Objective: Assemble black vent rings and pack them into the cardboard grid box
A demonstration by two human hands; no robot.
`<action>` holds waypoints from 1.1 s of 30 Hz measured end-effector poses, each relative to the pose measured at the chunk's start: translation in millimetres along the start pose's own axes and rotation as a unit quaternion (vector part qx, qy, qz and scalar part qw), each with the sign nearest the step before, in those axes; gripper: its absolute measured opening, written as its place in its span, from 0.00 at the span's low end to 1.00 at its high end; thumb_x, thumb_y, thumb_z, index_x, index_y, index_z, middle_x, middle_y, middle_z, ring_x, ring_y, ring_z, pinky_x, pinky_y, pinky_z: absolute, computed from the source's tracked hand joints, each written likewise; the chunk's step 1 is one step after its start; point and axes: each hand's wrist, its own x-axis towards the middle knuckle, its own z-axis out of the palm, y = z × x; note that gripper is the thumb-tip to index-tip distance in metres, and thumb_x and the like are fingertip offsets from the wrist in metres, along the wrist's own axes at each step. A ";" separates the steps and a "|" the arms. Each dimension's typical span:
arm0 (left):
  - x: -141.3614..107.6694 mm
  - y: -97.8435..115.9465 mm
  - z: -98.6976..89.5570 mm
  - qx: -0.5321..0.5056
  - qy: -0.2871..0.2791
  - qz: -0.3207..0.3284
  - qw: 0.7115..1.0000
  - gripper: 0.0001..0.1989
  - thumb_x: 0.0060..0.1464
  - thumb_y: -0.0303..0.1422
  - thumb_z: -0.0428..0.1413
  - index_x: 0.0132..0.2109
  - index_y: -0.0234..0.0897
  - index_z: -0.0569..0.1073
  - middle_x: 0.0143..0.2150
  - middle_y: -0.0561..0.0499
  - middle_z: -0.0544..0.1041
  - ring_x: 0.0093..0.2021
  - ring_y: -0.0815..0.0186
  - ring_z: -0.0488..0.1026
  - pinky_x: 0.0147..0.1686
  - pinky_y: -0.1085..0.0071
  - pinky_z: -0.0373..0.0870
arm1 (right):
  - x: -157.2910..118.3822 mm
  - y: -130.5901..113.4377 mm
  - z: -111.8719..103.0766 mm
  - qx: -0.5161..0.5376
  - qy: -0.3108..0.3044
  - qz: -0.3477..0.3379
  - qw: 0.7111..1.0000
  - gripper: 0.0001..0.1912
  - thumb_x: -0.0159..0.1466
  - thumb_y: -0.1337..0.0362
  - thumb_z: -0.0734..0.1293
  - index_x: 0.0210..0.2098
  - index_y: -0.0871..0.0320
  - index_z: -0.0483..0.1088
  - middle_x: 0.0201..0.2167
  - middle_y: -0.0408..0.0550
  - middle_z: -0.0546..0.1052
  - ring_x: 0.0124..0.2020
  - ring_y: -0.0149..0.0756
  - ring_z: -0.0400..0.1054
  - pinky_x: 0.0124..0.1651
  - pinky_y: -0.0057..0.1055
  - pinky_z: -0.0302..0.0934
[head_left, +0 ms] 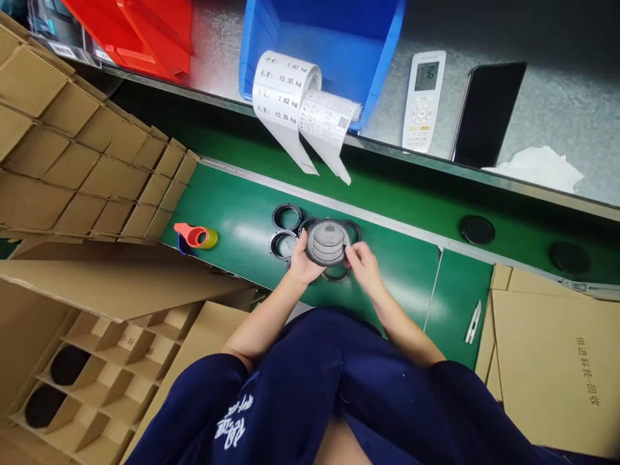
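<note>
A round dark grey plastic cover [329,240] with curved slots and a small grille is held over the green bench. My left hand [305,261] grips it from the left and below, thumb on its edge. The fingers of my right hand [362,261] are pinched at its right rim; whether they hold the cover or something small there is hard to see. Beside and partly under it lie several black rings, among them an upper left ring [287,217] and a lower left ring [283,245]. The cover hides some of the others.
Left, an open carton with dividers [159,371] holds round black parts [70,365]. A tape dispenser [198,236] lies on the bench [232,206], a utility knife [473,323] at right. On the shelf are a blue bin [324,45], label rolls [285,90], a remote [424,100] and a phone [489,113].
</note>
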 end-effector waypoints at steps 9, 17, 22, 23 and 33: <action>-50.7 -24.7 22.5 -0.050 0.031 -0.010 0.998 0.31 0.68 0.56 0.45 0.55 0.35 0.77 0.57 0.40 0.80 0.66 0.48 0.70 0.66 0.44 0.65 | -3.4 -8.8 -26.7 -0.305 -0.020 -0.345 0.887 0.28 0.75 0.44 0.53 0.56 0.47 0.79 0.62 0.53 0.66 0.65 0.51 0.54 0.70 0.55 0.53; -69.8 -31.7 35.2 -0.020 -0.021 -0.015 0.999 0.36 0.65 0.61 0.44 0.59 0.35 0.75 0.59 0.35 0.78 0.62 0.40 0.73 0.61 0.33 0.66 | -13.9 -18.0 -29.3 -0.138 -0.082 -0.262 0.952 0.39 0.74 0.38 0.46 0.50 0.52 0.81 0.59 0.55 0.69 0.65 0.47 0.61 0.72 0.51 0.53; -73.7 -33.3 34.0 -0.024 -0.021 -0.029 0.999 0.39 0.64 0.63 0.42 0.64 0.36 0.71 0.61 0.32 0.76 0.64 0.38 0.71 0.60 0.29 0.64 | -21.9 -23.4 -31.4 -0.096 -0.077 -0.231 0.965 0.40 0.73 0.35 0.47 0.50 0.52 0.81 0.58 0.54 0.70 0.66 0.46 0.62 0.72 0.48 0.55; -74.3 -33.6 33.4 -0.027 -0.020 -0.029 0.999 0.39 0.65 0.63 0.42 0.64 0.36 0.70 0.61 0.33 0.76 0.65 0.38 0.70 0.61 0.29 0.63 | -23.1 -22.7 -31.8 -0.099 -0.078 -0.230 0.965 0.40 0.73 0.35 0.47 0.51 0.52 0.81 0.58 0.53 0.70 0.66 0.46 0.62 0.72 0.48 0.55; -65.5 -34.3 16.8 -0.058 0.037 -0.049 0.996 0.36 0.68 0.59 0.40 0.61 0.36 0.73 0.56 0.39 0.80 0.62 0.47 0.74 0.63 0.43 0.69 | -34.3 4.3 -28.8 -0.334 -0.154 -0.330 0.869 0.41 0.71 0.33 0.52 0.70 0.52 0.66 0.73 0.54 0.57 0.75 0.56 0.45 0.77 0.59 0.37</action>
